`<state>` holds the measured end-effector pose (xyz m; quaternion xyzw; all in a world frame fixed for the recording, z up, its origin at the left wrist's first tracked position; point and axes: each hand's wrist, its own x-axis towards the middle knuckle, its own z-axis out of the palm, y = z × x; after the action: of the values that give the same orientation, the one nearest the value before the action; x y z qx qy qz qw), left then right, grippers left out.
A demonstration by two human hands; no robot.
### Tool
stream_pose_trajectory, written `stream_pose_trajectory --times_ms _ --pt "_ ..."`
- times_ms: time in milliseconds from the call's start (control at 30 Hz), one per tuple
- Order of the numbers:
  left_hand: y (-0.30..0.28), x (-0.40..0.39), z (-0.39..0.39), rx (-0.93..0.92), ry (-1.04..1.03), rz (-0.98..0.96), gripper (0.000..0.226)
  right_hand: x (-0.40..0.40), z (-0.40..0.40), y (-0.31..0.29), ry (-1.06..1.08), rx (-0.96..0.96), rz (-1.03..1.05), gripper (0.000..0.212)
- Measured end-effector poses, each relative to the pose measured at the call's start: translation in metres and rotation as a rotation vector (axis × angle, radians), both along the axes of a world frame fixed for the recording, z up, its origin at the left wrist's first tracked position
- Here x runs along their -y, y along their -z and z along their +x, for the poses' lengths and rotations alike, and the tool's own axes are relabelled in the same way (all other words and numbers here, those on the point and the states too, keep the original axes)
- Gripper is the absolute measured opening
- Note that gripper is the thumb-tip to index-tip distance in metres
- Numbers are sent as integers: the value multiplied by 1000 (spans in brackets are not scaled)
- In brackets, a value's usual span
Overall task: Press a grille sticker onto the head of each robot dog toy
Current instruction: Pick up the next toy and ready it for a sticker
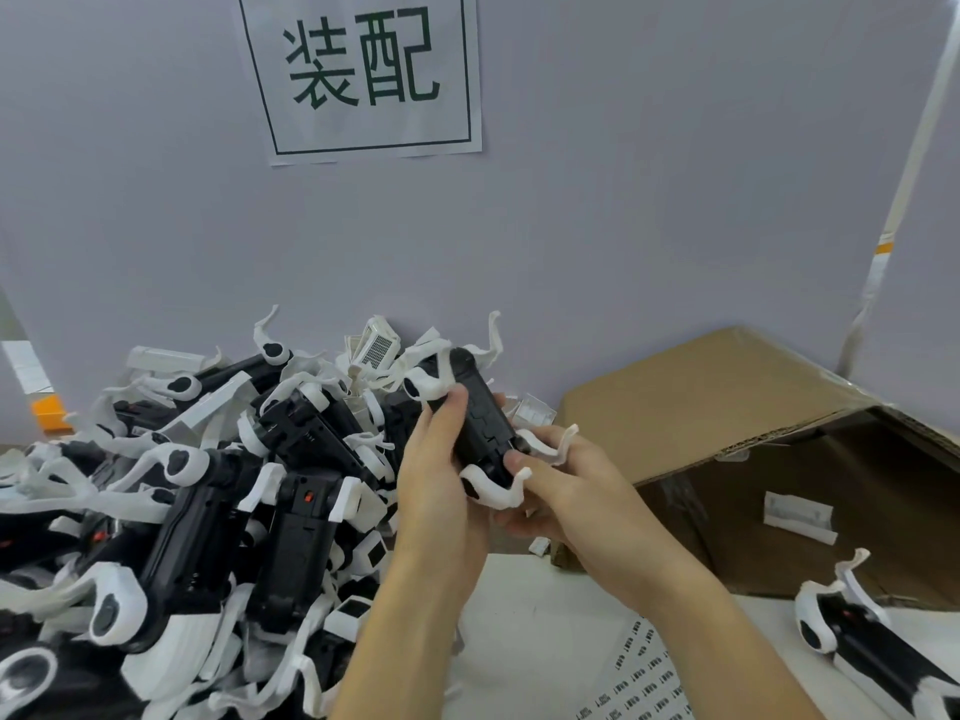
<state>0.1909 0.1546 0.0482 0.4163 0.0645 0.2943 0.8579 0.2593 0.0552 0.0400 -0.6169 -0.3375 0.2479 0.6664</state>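
black-and-white robot dog toy (475, 423) is held belly-up above the bench (530, 615) — left hand (441, 459) gripping its body, right hand (566, 480) pinching the near end — probably turning it to reach the head for a grille sticker.

Black-and-white robot dog toys (218, 511), brown carton (701, 402) (green-lettered white sign (361, 75))
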Motion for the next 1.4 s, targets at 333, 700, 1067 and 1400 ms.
stream_pose_trajectory --times_ms 333,700,1067,1400 --pt "4 -6 1 50 -114 71 36 -16 -9 8 50 -96 139 15" --pt "4 -5 -1 46 -102 57 30 -11 -4 9 15 -46 109 22" --pt "4 -2 -1 19 -71 98 34 -8 -4 7 -45 -69 118 16" --pt "6 -4 0 18 -71 80 37 -7 -1 9 -94 -99 106 24"
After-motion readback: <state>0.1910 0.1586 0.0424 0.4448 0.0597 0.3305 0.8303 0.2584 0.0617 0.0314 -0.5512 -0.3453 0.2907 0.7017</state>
